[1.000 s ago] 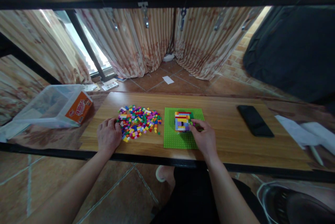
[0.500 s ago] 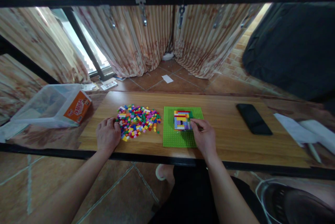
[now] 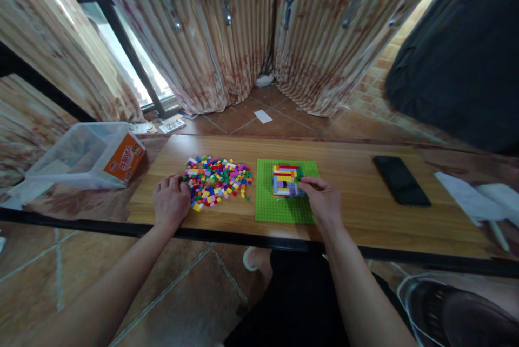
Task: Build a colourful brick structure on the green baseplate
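My right hand point(image 3: 326, 201) is over the right part of a green baseplate point(image 3: 267, 209). Its thumb and forefinger are pinched together at the right side of a small block structure point(image 3: 286, 181) made of red, yellow, white, purple and green toy bricks. Whatever lies between those fingertips is too small to make out. On the wooden board, my left hand point(image 3: 172, 201) rests palm down with its fingers loosely bent and slightly apart. Its thumb side touches the left edge of a pile of loose colourful bricks point(image 3: 219, 179).
A clear plastic box point(image 3: 77, 155) with an orange label stands left of the board. A black phone point(image 3: 401, 180) lies at the right, with white papers point(image 3: 458, 193) beyond it. The table's dark front edge point(image 3: 251, 239) runs below my wrists.
The whole view has shifted slightly. My right fingertips have moved a little away from me along the structure's right side. My left hand stays beside the pile.
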The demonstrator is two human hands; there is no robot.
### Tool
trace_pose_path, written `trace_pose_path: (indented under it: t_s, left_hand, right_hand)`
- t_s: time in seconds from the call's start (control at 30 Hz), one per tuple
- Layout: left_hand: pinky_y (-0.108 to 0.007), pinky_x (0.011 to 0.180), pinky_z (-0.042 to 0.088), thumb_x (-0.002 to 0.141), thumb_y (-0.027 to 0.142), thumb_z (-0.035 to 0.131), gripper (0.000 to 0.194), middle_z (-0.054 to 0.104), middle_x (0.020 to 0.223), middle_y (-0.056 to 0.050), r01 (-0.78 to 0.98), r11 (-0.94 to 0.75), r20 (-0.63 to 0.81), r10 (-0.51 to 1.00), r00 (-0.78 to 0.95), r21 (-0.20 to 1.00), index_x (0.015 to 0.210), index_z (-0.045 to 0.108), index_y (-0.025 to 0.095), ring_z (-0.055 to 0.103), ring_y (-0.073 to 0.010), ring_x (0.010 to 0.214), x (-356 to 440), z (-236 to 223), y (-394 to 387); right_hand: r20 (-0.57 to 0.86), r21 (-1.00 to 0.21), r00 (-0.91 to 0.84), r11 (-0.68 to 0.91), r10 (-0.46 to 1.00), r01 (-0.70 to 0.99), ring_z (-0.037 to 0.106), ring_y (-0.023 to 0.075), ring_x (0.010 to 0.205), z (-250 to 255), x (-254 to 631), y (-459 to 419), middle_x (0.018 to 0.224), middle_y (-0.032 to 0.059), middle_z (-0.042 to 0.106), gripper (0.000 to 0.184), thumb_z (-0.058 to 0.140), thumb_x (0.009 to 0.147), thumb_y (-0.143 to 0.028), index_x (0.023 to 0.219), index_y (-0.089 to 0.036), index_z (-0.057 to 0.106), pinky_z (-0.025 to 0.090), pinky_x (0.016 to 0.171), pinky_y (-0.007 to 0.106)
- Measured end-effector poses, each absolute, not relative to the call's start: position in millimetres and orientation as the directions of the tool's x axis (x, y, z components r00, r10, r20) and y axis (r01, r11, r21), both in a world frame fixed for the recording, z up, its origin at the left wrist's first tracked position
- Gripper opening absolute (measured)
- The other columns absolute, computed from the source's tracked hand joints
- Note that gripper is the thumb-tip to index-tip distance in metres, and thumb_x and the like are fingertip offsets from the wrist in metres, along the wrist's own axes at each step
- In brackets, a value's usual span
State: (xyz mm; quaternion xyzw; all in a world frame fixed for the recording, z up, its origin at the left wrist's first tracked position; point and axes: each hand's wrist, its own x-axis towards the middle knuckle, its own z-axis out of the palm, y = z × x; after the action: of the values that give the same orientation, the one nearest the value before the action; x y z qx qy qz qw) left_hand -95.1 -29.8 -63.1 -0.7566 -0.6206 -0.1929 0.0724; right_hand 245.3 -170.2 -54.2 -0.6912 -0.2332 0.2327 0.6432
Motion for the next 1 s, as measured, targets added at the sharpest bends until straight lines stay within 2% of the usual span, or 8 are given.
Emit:
trace_pose_path:
  t_s: [0.2,0.37,0.47,0.53,0.67,0.77,0.9,1.0]
  left_hand:
    - [-0.045,0.103,0.041,0.093,0.03,0.035,0.042,0.068,0.119,-0.017,0.969,-0.211,0.372,0.916,0.149,0.131,0.114,0.066,0.012,0.058,-0.0318,0.115,-95,-62,-30]
    - [-0.048,0.103,0.041,0.092,0.029,0.035,0.041,0.068,0.117,-0.019,0.964,-0.223,0.363,0.918,0.157,0.147,0.113,0.066,0.011,0.057,-0.0335,0.115,-94,-61,-31]
    - [-0.047,0.103,0.041,0.093,0.03,0.035,0.041,0.067,0.117,-0.018,0.965,-0.213,0.367,0.919,0.144,0.154,0.113,0.066,0.011,0.058,-0.0331,0.114,-94,-61,-31]
    - [-0.046,0.103,0.041,0.093,0.03,0.035,0.041,0.067,0.118,-0.018,0.966,-0.206,0.365,0.921,0.138,0.155,0.114,0.066,0.012,0.058,-0.0327,0.114,-94,-61,-31]
    - [-0.045,0.104,0.041,0.094,0.03,0.035,0.041,0.067,0.119,-0.017,0.968,-0.181,0.348,0.931,0.113,0.172,0.115,0.065,0.012,0.058,-0.0319,0.114,-92,-60,-32]
    - [-0.045,0.104,0.041,0.095,0.029,0.035,0.04,0.067,0.119,-0.017,0.971,-0.17,0.349,0.932,0.102,0.17,0.115,0.066,0.013,0.057,-0.0318,0.114,-91,-58,-34]
    - [-0.046,0.103,0.041,0.094,0.028,0.036,0.039,0.066,0.119,-0.017,0.97,-0.158,0.338,0.937,0.088,0.185,0.114,0.066,0.013,0.057,-0.0315,0.114,-89,-56,-36]
    - [-0.046,0.103,0.041,0.094,0.028,0.036,0.039,0.066,0.119,-0.017,0.966,-0.152,0.327,0.942,0.078,0.208,0.114,0.066,0.012,0.057,-0.0316,0.114,-88,-56,-38]
  right_hand:
    - [-0.032,-0.995,0.774,-0.091,0.632,0.033,0.061,0.0166,0.064,-53,247,-168,0.069,0.0035,0.072,0.023,0.076,0.055,-0.037,0.069,-0.018,0.075,0.048,0.064,0.031]
    - [-0.042,-0.999,0.746,-0.029,0.665,-0.03,0.06,0.015,0.066,-51,250,-177,0.072,0.0025,0.072,0.031,0.08,0.056,-0.043,0.074,-0.018,0.075,0.047,0.064,0.029]
    - [-0.09,-0.989,0.783,0.038,0.615,-0.144,0.057,0.0124,0.06,-50,253,-187,0.073,0.0018,0.071,0.038,0.079,0.059,-0.049,0.08,-0.018,0.075,0.045,0.057,0.026]
    - [-0.079,-0.986,0.836,0.081,0.544,-0.145,0.056,0.0114,0.058,-49,254,-192,0.075,0.0024,0.071,0.039,0.078,0.061,-0.05,0.081,-0.017,0.073,0.044,0.054,0.025]
    - [0.072,-0.994,0.883,0.104,0.464,0.026,0.055,0.0112,0.057,-46,248,-196,0.075,0.0037,0.07,0.038,0.073,0.071,-0.052,0.083,-0.016,0.072,0.044,0.055,0.025]
    - [0.206,-0.978,0.842,0.071,0.498,0.197,0.06,0.0142,0.062,-45,233,-196,0.076,0.0049,0.071,0.036,0.068,0.079,-0.05,0.087,-0.016,0.073,0.048,0.06,0.028]
    - [0.367,-0.893,0.614,0.079,0.699,0.444,0.067,0.0187,0.081,-47,201,-195,0.089,0.0067,0.074,0.026,0.059,0.089,-0.041,0.091,-0.019,0.074,0.052,0.078,0.033]
    - [0.395,-0.811,0.372,0.128,0.84,0.571,0.068,0.0184,0.085,-51,177,-195,0.093,0.0065,0.074,0.024,0.052,0.094,-0.033,0.095,-0.022,0.073,0.052,0.08,0.033]
